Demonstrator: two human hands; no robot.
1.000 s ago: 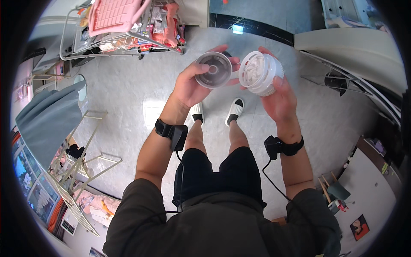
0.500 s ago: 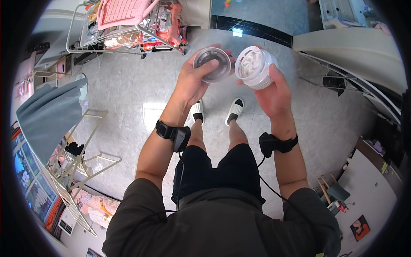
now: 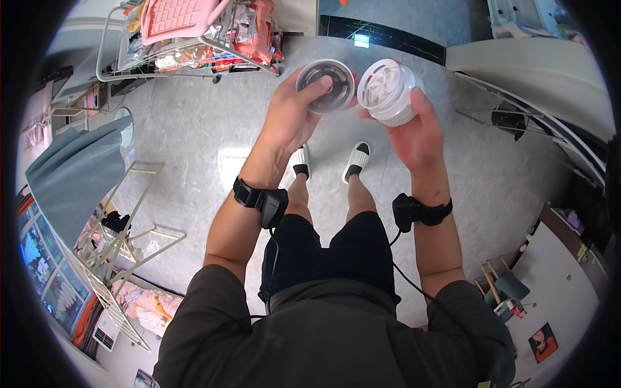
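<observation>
One clear round piece [image 3: 339, 90] pinched in left grip [image 3: 294, 111], white container [image 3: 388, 92] clasped in right grip [image 3: 417, 134], laden cart [image 3: 223, 50] ahead, metal frame [image 3: 147, 167] leftward

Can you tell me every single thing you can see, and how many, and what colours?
Round piece: one, see-through, in the left hand
Round container: one, clear with white inside, in the right hand
Basket: one, pink, upper left, on the cart
Cart: one, metal grey, upper left
Cloth: one, grey-blue, far left
Rack: one, pale, left
Picture: one, red and dark, lower right
Floor: one, grey, below
Small edge things: uncountable, too blurred
Sandals: two, white, on the feet
Shorts: one pair, black, middle
Wrist straps: two, black, one per wrist
Left hand: one, bare, upper middle
Right hand: one, bare, beside it
</observation>
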